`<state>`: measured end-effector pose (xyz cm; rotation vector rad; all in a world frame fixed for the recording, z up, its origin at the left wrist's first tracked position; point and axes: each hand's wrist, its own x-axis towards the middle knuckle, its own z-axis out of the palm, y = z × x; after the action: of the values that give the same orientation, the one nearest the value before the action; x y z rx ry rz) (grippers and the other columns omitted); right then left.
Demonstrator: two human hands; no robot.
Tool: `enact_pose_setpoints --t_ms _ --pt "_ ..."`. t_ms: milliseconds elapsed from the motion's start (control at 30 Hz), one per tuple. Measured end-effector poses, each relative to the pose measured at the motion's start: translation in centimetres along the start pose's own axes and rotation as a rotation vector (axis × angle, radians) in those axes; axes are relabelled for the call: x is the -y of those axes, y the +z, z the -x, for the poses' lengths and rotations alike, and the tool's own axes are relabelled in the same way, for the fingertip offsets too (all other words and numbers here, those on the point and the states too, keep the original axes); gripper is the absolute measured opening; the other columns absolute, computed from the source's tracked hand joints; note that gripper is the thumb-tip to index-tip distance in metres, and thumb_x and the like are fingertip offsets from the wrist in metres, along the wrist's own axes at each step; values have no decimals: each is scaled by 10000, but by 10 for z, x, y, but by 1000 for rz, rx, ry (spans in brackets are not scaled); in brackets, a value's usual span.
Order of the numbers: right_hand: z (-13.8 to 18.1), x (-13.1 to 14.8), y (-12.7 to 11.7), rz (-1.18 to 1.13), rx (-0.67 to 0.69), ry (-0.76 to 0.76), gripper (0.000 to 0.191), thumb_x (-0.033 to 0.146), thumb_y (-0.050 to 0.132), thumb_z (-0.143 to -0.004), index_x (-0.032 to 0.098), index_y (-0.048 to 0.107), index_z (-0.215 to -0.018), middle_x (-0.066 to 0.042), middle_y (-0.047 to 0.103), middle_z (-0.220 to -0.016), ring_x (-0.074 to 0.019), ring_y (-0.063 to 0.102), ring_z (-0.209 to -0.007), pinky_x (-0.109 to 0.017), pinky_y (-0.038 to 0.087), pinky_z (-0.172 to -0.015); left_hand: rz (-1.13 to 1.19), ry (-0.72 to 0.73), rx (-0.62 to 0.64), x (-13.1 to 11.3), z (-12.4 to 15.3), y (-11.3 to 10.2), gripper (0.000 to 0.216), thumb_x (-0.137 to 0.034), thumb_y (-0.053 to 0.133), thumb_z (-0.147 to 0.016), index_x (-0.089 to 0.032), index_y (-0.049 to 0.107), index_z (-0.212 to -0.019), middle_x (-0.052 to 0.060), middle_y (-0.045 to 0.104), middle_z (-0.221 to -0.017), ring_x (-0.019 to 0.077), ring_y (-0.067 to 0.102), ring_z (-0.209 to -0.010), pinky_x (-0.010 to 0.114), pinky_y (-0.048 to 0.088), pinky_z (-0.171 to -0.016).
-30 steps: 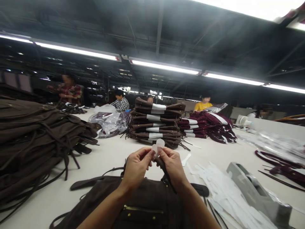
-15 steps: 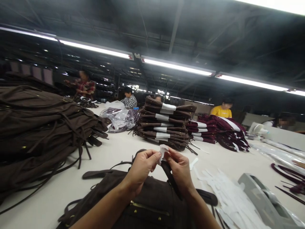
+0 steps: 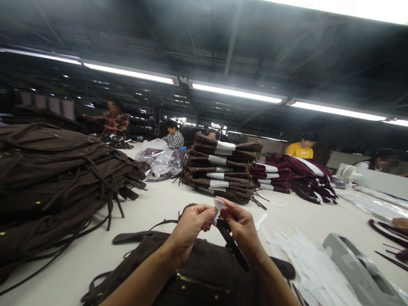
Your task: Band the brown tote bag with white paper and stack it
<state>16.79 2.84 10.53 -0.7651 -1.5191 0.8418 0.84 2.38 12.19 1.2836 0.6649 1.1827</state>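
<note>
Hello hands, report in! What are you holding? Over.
Left hand and right hand pinch white paper piece on dark strap. Brown bag underneath. Nothing in between.

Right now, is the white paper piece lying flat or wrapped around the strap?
Wrapped: both hands pinch the white paper piece around the dark strap.

Both bare forearms rise from the near edge and converge toward the middle, so the two hands meet close together. The left hand shows its back, wrist bent slightly, thumb and forefinger pinched together at the tips and pointing right. The right hand mirrors it, its thumb and forefinger pinched and pointing left, the other fingers curled under. The fingertips of the two hands nearly touch.
</note>
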Motion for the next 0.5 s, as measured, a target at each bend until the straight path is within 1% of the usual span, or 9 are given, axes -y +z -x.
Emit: enact_pose_setpoints --t_ms 133,267,400,500 --pt "2 2 -1 36 24 -22 388 364 647 -871 233 656 -1236 -20 665 -853 -137 557 -720 -244 468 -666 33 20 -22 1 1 2 322 -432 689 -771 -124 603 -728 -13 497 -628 76 347 -560 224 258 -542" --pt "2 3 -3 151 50 -86 334 327 599 -899 222 663 -1210 -8 635 -811 -119 521 -674 -228 445 -627 22 37 -10 1 1 1 335 -446 688 -780 -133 591 -710 -27 466 -606 77 328 -558 226 250 -539" --pt "3 2 -2 210 43 -136 301 317 574 -918 225 648 -1195 -9 631 -838 -119 529 -697 -225 450 -643 -25 49 -10 -1 1 0 353 -470 690 -781 -131 610 -722 -28 457 -598 79 318 -562 228 239 -534" --pt "4 2 2 165 40 -121 280 328 566 -924 214 629 -1171 -26 644 -881 -130 564 -711 -230 462 -630 -58 46 -7 -3 1 -1 351 -474 682 -787 -128 630 -748 -22 473 -612 83 330 -575 228 244 -540"
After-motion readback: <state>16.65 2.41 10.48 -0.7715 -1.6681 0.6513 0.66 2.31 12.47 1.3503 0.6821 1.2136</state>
